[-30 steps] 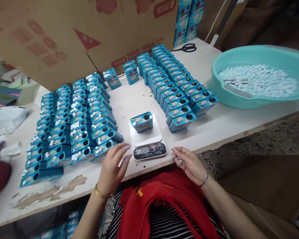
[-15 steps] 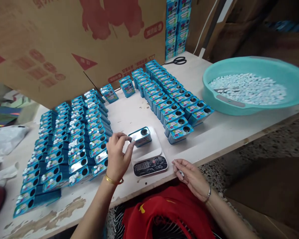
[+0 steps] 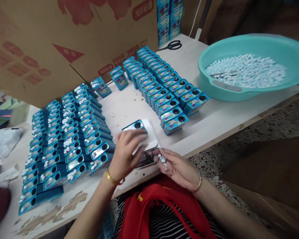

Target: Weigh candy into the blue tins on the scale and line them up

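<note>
Head view: blue tin [image 3: 131, 126] lies crosswise beyond the nearer left hand [image 3: 127, 151], its grip too blurred to tell; right hand's [image 3: 175, 170] fingers curl around pellets [image 3: 162, 159].

Both hands shifted inward over the scale [image 3: 153, 136].
Left hand [image 3: 126, 151], at the tin's [image 3: 132, 126] left end 0.5 s ago, now blurred before it; right hand [image 3: 180, 170] nearer, more pellets [image 3: 162, 159] exposed, display [image 3: 145, 160] now partly covered.
</note>
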Available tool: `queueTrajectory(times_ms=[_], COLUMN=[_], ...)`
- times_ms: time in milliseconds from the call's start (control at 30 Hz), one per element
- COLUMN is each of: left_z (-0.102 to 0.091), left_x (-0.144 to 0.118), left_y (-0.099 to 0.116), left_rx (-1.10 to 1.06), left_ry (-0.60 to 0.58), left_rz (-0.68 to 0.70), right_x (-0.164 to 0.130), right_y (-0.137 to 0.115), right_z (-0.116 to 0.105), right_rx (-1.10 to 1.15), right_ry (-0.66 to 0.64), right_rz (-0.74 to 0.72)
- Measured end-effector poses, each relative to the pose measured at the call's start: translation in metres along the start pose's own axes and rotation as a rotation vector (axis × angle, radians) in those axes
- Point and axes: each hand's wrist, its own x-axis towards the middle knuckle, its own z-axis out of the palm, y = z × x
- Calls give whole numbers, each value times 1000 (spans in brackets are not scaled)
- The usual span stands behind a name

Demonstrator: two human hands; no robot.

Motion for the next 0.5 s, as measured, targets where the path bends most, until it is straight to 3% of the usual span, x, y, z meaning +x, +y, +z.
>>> queueTrajectory(times_ms=[67, 200, 267, 500], left_z=[1, 7, 9, -6], left_x=[9, 21, 20, -2], left_y=[-12, -34, -39, -47], left_rx=[85, 225, 246, 228], left_ry=[37, -98, -99, 74], left_rz=[8, 157, 172, -25], right_x=[1, 1, 1, 5], right_y=[-1, -4, -5, -6], right_z=[-7, -31, -41, -57], right_rx=[-30, -77, -97, -210], right_ry=[51, 186, 235, 333], right_rz=[-41, -136, -167, -252])
